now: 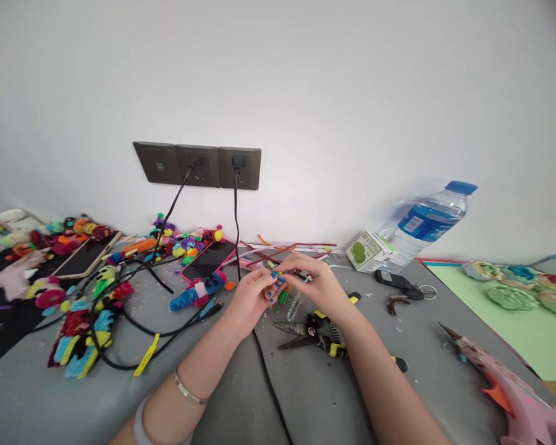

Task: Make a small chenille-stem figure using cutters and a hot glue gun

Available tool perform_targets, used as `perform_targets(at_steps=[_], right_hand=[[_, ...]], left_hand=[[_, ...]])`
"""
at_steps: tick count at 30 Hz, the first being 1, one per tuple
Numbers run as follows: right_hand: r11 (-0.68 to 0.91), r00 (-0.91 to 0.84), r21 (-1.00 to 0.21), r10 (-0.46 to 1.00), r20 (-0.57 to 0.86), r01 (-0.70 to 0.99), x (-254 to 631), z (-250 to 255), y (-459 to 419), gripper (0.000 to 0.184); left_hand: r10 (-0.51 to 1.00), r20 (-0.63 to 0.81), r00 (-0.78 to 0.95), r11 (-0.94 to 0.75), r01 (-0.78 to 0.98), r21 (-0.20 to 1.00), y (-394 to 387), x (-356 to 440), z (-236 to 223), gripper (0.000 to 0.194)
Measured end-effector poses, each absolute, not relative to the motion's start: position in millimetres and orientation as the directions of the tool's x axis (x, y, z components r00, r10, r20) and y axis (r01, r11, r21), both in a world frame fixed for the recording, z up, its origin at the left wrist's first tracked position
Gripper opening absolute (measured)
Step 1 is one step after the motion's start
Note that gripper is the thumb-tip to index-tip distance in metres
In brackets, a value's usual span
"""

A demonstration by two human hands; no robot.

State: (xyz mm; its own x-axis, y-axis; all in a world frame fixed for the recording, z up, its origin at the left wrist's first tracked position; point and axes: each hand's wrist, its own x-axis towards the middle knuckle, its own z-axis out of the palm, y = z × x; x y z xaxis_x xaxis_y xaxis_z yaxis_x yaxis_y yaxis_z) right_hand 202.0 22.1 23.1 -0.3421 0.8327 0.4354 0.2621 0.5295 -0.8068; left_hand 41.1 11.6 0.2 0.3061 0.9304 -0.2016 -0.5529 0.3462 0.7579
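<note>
My left hand (252, 298) and my right hand (315, 284) meet over the middle of the table. Both have blue nails, and their fingertips are pinched together around something very small that I cannot make out. Just below my right hand lies a pair of black and yellow pliers or shears (323, 334), jaws pointing left. Behind the hands are loose red pipe cleaners (278, 250) along the wall. To the left of my left hand lies a blue fuzzy pipe-cleaner figure (189, 298).
Black cables (235, 216) run from the wall sockets (199, 167) across the grey table. Colourful fuzzy figures (81, 334) and a phone (88, 253) are at left. A water bottle (426, 222), green-and-white box (369, 250), keys (405, 284) and pink glue gun (514, 389) stand or lie at right.
</note>
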Motion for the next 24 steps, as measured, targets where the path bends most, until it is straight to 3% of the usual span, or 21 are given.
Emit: perform_targets(at_steps=[3, 13, 18, 24], right_hand=[[0.509, -0.324, -0.813, 0.849, 0.418, 0.284, 204.0, 27.1, 21.2, 0.009], [0.464, -0.316, -0.82, 0.875, 0.366, 0.335, 210.0, 27.8, 22.5, 0.013], [0.425, -0.271, -0.849, 0.897, 0.35, 0.313, 211.9, 28.3, 21.9, 0.014], [0.405, -0.188, -0.87, 0.912, 0.364, 0.28, 220.4, 22.9, 24.3, 0.013]], left_hand=[[0.924, -0.196, 0.33, 0.36, -0.568, 0.741, 10.9, 42.3, 0.8, 0.028], [0.954, -0.115, 0.278, 0.224, -0.4, 0.889, 11.3, 40.4, 2.8, 0.027], [0.973, 0.047, 0.224, -0.033, -0.066, 0.997, 9.3, 38.6, 2.5, 0.016], [0.899, 0.277, 0.338, -0.383, 0.304, 0.872, 4.4, 41.1, -3.0, 0.018]])
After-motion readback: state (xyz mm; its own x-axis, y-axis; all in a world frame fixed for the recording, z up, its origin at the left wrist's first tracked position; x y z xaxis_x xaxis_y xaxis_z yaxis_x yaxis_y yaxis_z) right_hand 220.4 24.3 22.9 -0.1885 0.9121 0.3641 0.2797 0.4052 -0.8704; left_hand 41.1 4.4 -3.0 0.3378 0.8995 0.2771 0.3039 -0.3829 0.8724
